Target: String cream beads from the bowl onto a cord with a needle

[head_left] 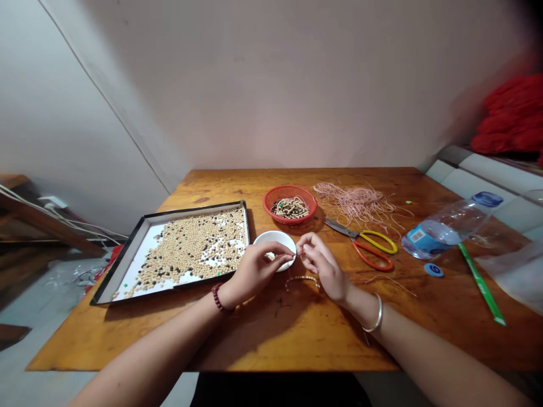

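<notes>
My left hand point(257, 270) and my right hand point(321, 263) meet fingertip to fingertip over the wooden table point(271, 333), just in front of a small white bowl point(275, 239). Both hands are pinched closed; what they pinch is too small to name, perhaps a thin thread between them. A partly strung loop of small beads point(302, 279) lies on the table under my right hand. A black-rimmed tray point(127, 257) full of several tan and dark beads lies to the left of my left hand.
A red basket point(289, 195) of strung beads stands behind the bowl, beside a tangle of pink cord point(358, 202). Scissors point(369, 244) with yellow and orange handles, a lying water bottle point(445, 229), its blue cap point(433, 270) and a green stick point(481, 284) lie on the right.
</notes>
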`<state>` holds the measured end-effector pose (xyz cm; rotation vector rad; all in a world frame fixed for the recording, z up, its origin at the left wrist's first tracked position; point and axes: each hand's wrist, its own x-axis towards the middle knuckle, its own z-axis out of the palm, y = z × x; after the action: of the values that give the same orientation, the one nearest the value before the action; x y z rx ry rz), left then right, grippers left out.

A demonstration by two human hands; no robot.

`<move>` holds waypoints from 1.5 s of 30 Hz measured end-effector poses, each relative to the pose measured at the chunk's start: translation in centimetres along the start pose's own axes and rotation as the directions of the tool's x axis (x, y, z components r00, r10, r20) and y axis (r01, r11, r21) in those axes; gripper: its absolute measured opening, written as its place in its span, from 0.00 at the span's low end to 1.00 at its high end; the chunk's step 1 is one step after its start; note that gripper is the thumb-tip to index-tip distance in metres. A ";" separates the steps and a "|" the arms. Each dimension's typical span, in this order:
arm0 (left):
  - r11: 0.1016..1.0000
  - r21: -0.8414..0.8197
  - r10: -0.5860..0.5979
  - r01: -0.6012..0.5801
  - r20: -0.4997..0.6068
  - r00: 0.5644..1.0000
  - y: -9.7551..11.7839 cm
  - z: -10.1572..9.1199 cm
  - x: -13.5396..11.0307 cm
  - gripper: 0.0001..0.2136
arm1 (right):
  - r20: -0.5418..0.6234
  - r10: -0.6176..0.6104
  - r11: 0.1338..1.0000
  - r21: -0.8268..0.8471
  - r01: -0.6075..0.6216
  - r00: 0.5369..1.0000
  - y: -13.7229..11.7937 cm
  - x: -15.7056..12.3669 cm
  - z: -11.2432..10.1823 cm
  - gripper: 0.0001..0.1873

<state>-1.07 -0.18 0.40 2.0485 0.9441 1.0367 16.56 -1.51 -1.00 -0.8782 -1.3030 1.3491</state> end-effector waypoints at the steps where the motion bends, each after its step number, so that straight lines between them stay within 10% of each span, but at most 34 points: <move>1: 1.000 -0.005 0.002 -0.002 -0.019 1.000 0.0 0.0 0.0 0.07 | 0.025 0.020 0.999 -0.027 -0.019 0.999 0.1 0.1 0.0 0.07; 16: 0.995 -0.038 -0.099 0.096 -0.081 0.992 0.0 0.2 0.0 0.09 | 0.306 0.075 0.954 -0.298 0.020 0.949 0.1 0.1 0.2 0.21; 27: 0.988 -0.031 -0.155 0.152 -0.222 0.963 -0.4 0.2 0.2 0.12 | 0.439 0.256 0.952 0.043 -0.304 0.862 0.3 0.4 -0.5 0.20; 33: 0.981 -0.057 -0.193 0.184 -0.285 0.939 -0.7 0.0 0.4 0.13 | 0.363 0.285 0.951 0.008 -0.309 0.887 0.2 0.6 -0.4 0.19; 39: 0.972 -0.109 -0.236 0.211 -0.356 0.904 -1.1 -0.1 0.6 0.14 | 0.272 0.055 0.998 -0.048 -0.044 0.961 0.8 1.1 -0.6 0.20; 45: 0.968 -0.084 -0.248 0.235 -0.427 0.870 -1.4 -0.3 0.7 0.14 | 0.335 0.134 0.984 0.070 -0.166 0.933 1.0 1.0 -0.6 0.18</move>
<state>-1.44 1.21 -0.34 1.6439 1.3622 1.3869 16.76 -0.35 -1.89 -0.7158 -1.4296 1.7224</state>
